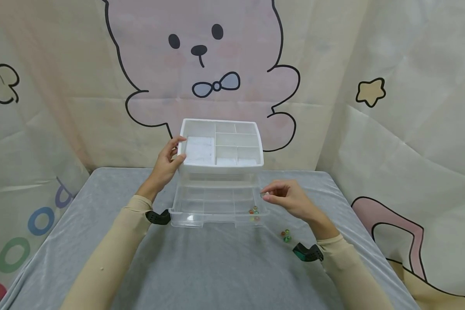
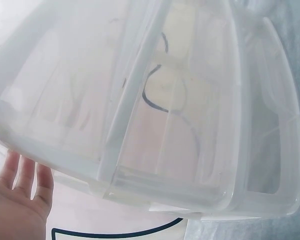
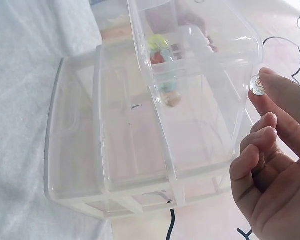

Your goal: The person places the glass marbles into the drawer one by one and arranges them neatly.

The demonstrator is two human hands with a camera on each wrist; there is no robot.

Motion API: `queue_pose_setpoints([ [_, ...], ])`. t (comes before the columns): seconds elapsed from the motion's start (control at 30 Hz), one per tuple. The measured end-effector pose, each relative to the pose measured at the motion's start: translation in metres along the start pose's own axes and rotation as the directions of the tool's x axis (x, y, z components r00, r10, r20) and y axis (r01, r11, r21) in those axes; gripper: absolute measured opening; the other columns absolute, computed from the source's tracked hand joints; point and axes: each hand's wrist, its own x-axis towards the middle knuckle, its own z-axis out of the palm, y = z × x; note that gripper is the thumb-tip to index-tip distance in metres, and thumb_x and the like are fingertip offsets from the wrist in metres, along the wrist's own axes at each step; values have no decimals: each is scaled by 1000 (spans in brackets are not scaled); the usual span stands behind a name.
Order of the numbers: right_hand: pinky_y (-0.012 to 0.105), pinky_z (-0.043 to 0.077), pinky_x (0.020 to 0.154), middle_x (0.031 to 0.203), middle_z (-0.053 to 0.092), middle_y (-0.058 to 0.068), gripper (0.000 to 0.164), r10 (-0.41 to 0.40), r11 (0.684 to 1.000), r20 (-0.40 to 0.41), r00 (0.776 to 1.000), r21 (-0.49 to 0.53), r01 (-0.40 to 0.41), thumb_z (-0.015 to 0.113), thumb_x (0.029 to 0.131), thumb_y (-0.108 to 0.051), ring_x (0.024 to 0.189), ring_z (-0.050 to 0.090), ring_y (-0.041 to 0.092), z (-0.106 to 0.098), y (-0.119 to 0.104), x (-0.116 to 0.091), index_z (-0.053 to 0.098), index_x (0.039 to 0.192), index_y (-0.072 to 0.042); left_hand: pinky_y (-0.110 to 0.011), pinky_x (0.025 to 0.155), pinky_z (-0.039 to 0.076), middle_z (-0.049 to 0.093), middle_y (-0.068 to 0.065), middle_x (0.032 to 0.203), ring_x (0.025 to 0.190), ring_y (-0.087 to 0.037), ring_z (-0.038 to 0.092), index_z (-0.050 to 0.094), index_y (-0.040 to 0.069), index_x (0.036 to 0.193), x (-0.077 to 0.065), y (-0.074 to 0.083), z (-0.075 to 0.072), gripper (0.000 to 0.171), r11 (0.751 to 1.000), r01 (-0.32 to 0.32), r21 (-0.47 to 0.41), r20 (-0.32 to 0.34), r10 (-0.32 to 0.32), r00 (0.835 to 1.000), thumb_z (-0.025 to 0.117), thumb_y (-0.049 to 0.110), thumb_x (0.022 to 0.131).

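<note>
R hand (image 1: 290,199) pinching clr marble (image 3: 257,85), pt. hidden b/w fingers (image 3: 281,121).

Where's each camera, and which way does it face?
Head: on the head, facing forward and down at the box; left hand, right hand and sleeves show.
Left wrist: worn there, facing the box; left hand shows.
Right wrist: worn there, facing the box and marbles; right hand, pinching one, shows.
Both wrist views share the box.

head: farther, forward-down | wrist cams: close, opposite sides, seemingly rolled | shared: drawer box (image 1: 221,169)
</note>
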Motion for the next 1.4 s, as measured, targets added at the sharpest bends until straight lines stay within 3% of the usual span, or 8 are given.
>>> queue_pose_setpoints([
  [0.6,24,39,53,80,60,-6,17,-54,998,57,997,36,52,66,95,-2,61,43,6,7,-1,8,70,105,11,-20,85,46,37,-15,149,119,-19,49,38,8,148,1,-2,-1,49,1000,3,-2,3,-3,1000,50,7,101],
  [1.03,25,34,50,76,50,-1,16,-67,998,66,996,-3,68,68,93,-3,56,34,9,15,-14,15,73,105,7,-21,84,46,38,-12,146,117,-19,48,38,8,148,2,-3,-2,48,1000,9,-11,2,-9,1000,51,7,101],
  [1.4,24,34,54,72,49,6,13,-94,994,53,994,-57,97,70,91,-1,58,33,17,22,-16,16,76,101,5,-21,86,46,37,-17,151,123,-24,47,38,7,148,1,-2,-1,48,1000,0,-4,-8,0,1000,50,6,101],
])
